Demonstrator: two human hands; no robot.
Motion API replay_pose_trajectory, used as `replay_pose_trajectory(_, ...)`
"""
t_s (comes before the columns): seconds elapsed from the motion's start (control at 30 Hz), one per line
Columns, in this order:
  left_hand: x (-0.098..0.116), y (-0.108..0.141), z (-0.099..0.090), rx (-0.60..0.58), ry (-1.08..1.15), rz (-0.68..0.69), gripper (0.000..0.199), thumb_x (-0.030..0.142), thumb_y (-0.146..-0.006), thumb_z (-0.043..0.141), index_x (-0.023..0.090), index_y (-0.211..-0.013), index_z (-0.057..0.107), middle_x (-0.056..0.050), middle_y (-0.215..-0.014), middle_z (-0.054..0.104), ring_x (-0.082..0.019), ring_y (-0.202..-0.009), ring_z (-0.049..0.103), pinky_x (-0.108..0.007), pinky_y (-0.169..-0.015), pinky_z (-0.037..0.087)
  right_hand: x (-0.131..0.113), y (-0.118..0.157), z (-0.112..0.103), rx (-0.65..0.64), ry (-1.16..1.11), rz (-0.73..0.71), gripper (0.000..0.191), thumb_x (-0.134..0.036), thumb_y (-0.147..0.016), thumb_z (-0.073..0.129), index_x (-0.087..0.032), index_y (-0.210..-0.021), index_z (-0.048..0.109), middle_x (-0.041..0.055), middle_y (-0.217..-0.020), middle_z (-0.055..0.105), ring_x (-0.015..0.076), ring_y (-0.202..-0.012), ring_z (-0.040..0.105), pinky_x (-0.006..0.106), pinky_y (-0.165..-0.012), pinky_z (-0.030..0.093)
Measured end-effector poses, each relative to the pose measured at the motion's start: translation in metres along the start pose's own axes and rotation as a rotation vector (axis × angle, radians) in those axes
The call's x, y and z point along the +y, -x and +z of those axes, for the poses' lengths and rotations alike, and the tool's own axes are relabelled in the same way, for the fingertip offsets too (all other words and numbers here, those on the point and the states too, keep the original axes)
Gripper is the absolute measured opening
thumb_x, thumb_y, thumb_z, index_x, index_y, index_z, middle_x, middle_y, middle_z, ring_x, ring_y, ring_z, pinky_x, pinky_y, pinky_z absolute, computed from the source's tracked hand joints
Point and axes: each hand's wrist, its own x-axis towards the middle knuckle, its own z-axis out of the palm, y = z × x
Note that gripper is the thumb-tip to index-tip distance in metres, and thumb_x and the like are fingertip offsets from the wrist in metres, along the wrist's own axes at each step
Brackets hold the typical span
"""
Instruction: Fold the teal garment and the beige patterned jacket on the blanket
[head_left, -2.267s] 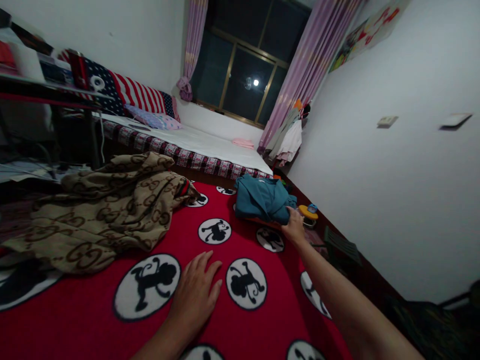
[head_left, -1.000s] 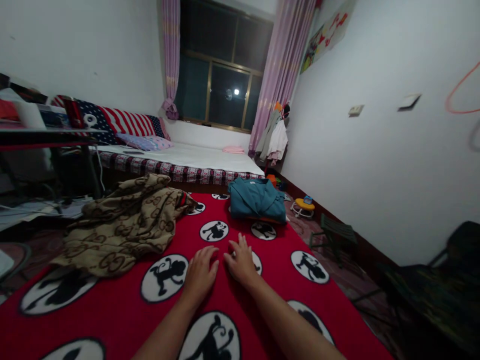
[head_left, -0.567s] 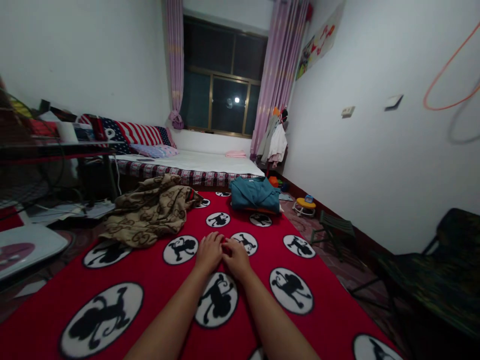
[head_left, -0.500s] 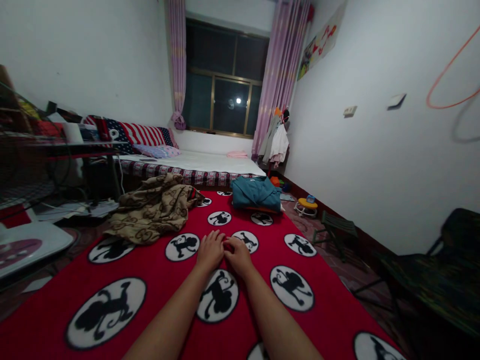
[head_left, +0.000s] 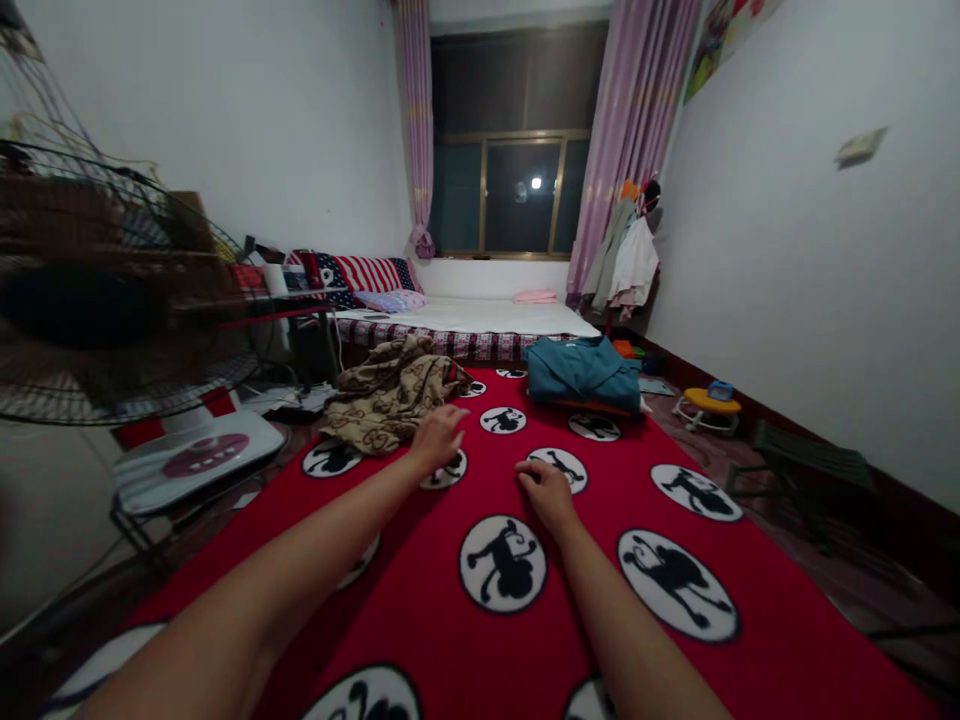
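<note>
Leftmost, a wire-caged electric fan [head_left: 97, 290] looms beside the red monkey-print blanket [head_left: 420, 600], where a crumpled brown logo-patterned garment [head_left: 386, 400] lies with the left hand [head_left: 439, 440] at its near edge, fingers loosely spread, whether touching I cannot tell. Next, the right hand [head_left: 545, 492], empty and loosely curled, sits low at the blanket, short of a folded teal garment [head_left: 581, 372]. Beyond the blanket's right edge stand a yellow-topped stool [head_left: 709, 403] and a dark green folding stool [head_left: 810, 458].
</note>
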Motion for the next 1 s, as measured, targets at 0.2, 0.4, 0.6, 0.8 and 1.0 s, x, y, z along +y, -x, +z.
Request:
replay_pose_trajectory(0.2,-0.093,-0.042,-0.026,0.180,-0.104,-0.450,0.075,0.045,-0.079,0.061,0.009,-0.139,0.036,-0.023,-0.137,0.042,-0.038,-0.130,0.037,-0.048,-0.106,0.030,0.000,0.001,0.002,0.020,0.040,-0.051,0.020,-0.013,-0.075,0.053,-0.020,-0.079,0.072,0.0043,-0.090,0.072,0.0195,-0.091,0.064,0.032,-0.088,0.045)
replay_pose_trajectory(0.4,-0.126,-0.071,0.002,0.090,0.045,-0.626,0.113,0.070,-0.065,0.064,0.008,-0.148,0.018,-0.026,-0.142,0.037,-0.037,-0.132,0.038,-0.042,-0.103,0.036,-0.006,0.002,0.002,0.028,0.061,-0.069,0.021,-0.008,-0.075,0.054,-0.021,-0.075,0.070,0.0041,-0.090,0.071,0.0198,-0.092,0.061,0.033,-0.090,0.043)
replay_pose_trajectory(0.6,-0.118,-0.085,0.023,-0.026,-0.023,-0.726,0.118,0.066,-0.064,0.066,0.012,-0.150,0.006,-0.030,-0.136,0.043,-0.043,-0.124,0.047,-0.048,-0.094,0.042,-0.011,0.004,0.003,0.039,0.059,-0.066,0.022,-0.005,-0.075,0.054,-0.021,-0.072,0.070,0.0040,-0.088,0.070,0.0195,-0.092,0.059,0.033,-0.089,0.042)
replay_pose_trajectory(0.8,-0.122,-0.098,0.020,-0.027,-0.138,-0.766,0.079,0.051,-0.064,0.066,0.010,-0.128,0.047,-0.027,-0.124,0.055,-0.042,-0.114,0.054,-0.049,-0.088,0.046,-0.012,0.005,0.004,0.044,0.075,-0.046,0.023,-0.006,-0.076,0.054,-0.022,-0.074,0.070,0.0030,-0.088,0.069,0.0191,-0.092,0.058,0.032,-0.089,0.041)
replay_pose_trajectory(1.0,-0.129,-0.095,0.007,0.031,-0.037,-0.713,0.038,0.031,-0.059,0.069,0.012,-0.092,0.065,-0.021,-0.099,0.069,-0.040,-0.100,0.062,-0.043,-0.079,0.050,-0.009,0.002,0.005,0.053,0.075,-0.042,0.022,-0.007,-0.075,0.054,-0.022,-0.073,0.070,0.0030,-0.087,0.069,0.0192,-0.090,0.059,0.032,-0.087,0.041)
